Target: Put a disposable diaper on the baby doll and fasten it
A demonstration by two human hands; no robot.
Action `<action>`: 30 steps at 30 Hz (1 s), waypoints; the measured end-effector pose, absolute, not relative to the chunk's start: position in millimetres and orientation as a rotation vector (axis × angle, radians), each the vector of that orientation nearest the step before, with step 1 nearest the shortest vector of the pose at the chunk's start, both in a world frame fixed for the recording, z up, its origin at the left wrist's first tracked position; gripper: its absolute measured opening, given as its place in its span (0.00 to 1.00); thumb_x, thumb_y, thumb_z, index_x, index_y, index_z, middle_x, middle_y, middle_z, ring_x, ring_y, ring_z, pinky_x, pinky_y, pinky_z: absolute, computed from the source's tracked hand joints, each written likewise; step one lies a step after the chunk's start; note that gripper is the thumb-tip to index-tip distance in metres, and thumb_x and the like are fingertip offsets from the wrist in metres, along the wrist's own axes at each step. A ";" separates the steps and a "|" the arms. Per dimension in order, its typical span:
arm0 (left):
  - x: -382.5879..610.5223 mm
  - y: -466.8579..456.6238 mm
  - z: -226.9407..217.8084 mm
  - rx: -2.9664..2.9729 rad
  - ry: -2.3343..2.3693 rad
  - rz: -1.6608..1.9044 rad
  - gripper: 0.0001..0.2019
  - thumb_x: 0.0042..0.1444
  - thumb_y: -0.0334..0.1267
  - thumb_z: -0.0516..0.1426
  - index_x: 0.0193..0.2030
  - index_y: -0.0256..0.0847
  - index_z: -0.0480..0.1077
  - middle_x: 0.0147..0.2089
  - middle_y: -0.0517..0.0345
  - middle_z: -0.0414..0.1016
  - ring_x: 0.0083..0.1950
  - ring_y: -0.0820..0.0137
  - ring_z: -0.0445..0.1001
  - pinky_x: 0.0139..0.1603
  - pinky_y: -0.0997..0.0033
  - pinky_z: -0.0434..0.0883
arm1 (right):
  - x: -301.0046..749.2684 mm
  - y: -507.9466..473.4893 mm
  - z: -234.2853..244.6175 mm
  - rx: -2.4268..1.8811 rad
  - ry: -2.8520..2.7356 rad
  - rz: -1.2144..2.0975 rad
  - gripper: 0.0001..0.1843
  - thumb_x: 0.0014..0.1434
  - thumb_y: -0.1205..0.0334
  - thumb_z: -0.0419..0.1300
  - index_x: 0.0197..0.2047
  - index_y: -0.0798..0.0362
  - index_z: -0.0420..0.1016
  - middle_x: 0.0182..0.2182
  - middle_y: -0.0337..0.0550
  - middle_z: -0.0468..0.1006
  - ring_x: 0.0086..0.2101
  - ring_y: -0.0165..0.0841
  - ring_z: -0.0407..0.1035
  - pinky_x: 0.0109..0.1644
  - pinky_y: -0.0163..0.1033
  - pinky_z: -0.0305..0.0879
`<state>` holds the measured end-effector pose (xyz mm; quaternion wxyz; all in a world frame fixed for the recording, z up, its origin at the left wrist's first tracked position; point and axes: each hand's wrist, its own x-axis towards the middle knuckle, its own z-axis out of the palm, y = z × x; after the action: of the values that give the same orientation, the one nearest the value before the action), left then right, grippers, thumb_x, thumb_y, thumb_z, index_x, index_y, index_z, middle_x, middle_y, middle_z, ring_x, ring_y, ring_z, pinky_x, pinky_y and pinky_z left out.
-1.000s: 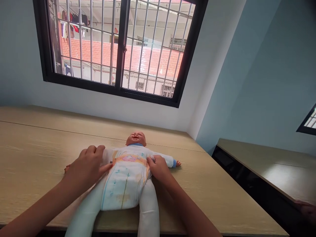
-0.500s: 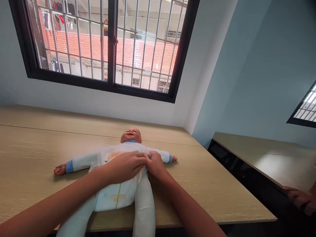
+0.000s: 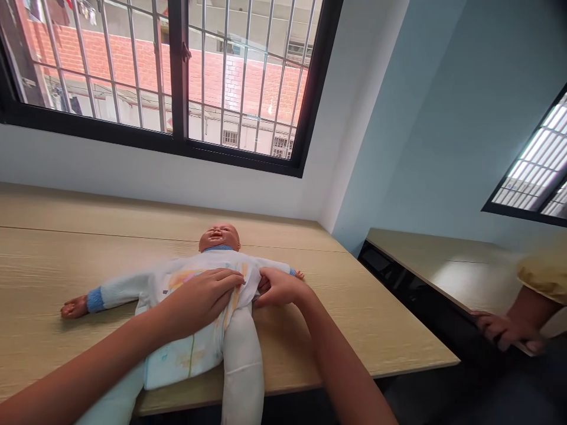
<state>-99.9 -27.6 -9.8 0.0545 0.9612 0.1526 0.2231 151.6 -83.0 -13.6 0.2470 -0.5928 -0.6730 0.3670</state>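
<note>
A baby doll (image 3: 220, 237) lies face up on the wooden table in a white long-sleeved top (image 3: 157, 277) with blue cuffs. Around its hips is a printed diaper (image 3: 177, 356), and white leggings (image 3: 243, 348) hang over the table's front edge. My left hand (image 3: 211, 297) rests flat across the doll's belly, fingers extended over the upper diaper and top. At the doll's side my right hand (image 3: 283, 287) is curled inward against the white cloth of the top. Its fingertips are partly hidden by the fabric.
The wooden table (image 3: 345, 319) meets the wall below a barred window (image 3: 248, 77). Across a dark gap on the right is a second table (image 3: 425, 265). Another person's hand (image 3: 507, 330) holds that table's edge.
My hands were together at the diaper's upper side; now they are apart, the right at the doll's side and the left flat on its belly. The view has shifted rightward.
</note>
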 end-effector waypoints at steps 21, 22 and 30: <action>-78.9 -9.7 2.6 2.897 0.453 0.606 0.18 0.72 0.39 0.46 0.58 0.41 0.73 0.62 0.49 0.77 0.63 0.57 0.73 0.62 0.57 0.70 | 141.6 -81.3 -19.7 -1.435 -1.502 1.370 0.09 0.57 0.76 0.58 0.29 0.57 0.77 0.23 0.36 0.76 0.24 0.25 0.68 0.32 0.29 0.68; -73.8 -5.3 4.3 2.893 0.482 0.605 0.18 0.69 0.36 0.48 0.59 0.40 0.72 0.61 0.48 0.77 0.63 0.56 0.73 0.62 0.57 0.70 | 141.9 -81.4 -20.9 -1.430 -1.503 1.343 0.08 0.58 0.75 0.59 0.30 0.57 0.78 0.24 0.36 0.76 0.25 0.24 0.69 0.32 0.29 0.68; -48.2 24.1 22.7 2.904 0.483 0.220 0.19 0.52 0.31 0.56 0.50 0.44 0.78 0.51 0.54 0.78 0.51 0.59 0.74 0.50 0.66 0.69 | 141.4 -84.8 -22.6 -1.422 -1.505 1.180 0.05 0.61 0.65 0.66 0.34 0.57 0.81 0.28 0.37 0.78 0.29 0.25 0.69 0.35 0.29 0.69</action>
<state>-48.2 24.1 22.7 0.0949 0.9793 0.1627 0.0743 141.4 -84.8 -22.6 0.3700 -0.5544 -0.5867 0.4599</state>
